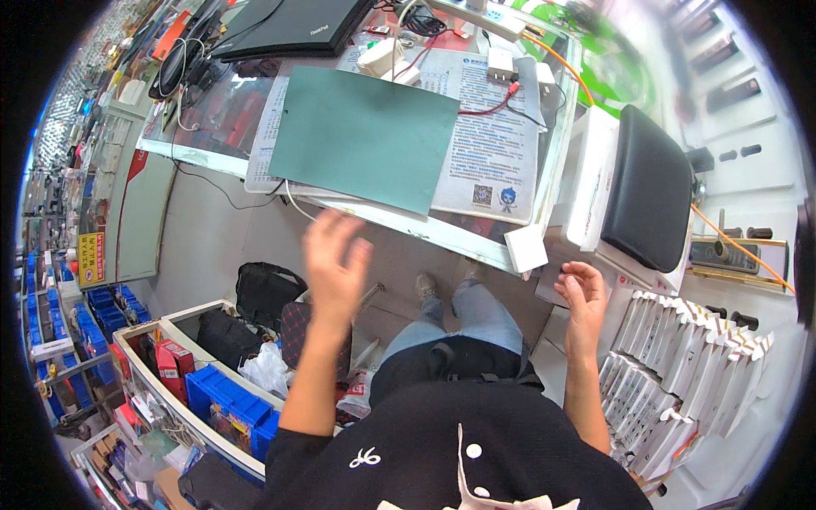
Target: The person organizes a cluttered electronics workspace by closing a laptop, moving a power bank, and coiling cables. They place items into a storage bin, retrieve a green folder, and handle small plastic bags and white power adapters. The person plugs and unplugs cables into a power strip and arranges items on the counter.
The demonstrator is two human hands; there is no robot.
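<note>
My left hand [336, 265] is raised in front of the counter's near edge, fingers spread and slightly blurred, with nothing in it. Just beyond it lies a flat green mat [364, 140] on printed sheets [493, 153], with a white cable [296, 202] coming out by its near edge. To the right, my right hand [584, 293] hangs free, palm turned inward and fingers loosely curled but apart, holding nothing that I can see. The nearest thing to it is a small white square box [527, 249] at the counter's near right corner; a gap lies between them.
A dark laptop [293, 30], white chargers [501, 64] and tangled cables take up the counter's far side. At the right are a black padded cushion [648, 187] on white boxes and rows of white packets [680, 357]. Blue bins [229, 408] and bags stand at lower left.
</note>
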